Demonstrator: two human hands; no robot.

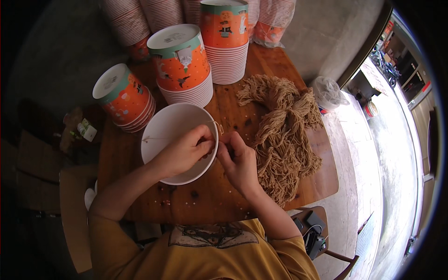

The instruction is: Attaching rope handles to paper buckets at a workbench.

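A white-lined paper bucket [157, 122] lies tilted on the table in front of me, its mouth facing me. A thin cord [157, 138] runs across its inside, with a small knot by the left wall. My left hand [184, 151] reaches into the mouth, fingers curled closed by the right wall; what they hold is hidden. Just outside the right rim, my right hand [239, 161] pinches with thumb and forefinger. A short loop of tan cord [220, 128] sticks up at its fingertips.
A large bundle of tan cords [287, 135] lies on the table's right. Behind the bucket stand upturned stacks of orange paper buckets [182, 65], with bagged stacks [273, 23] against the wall. A small stool [317, 224] with black devices stands at the lower right.
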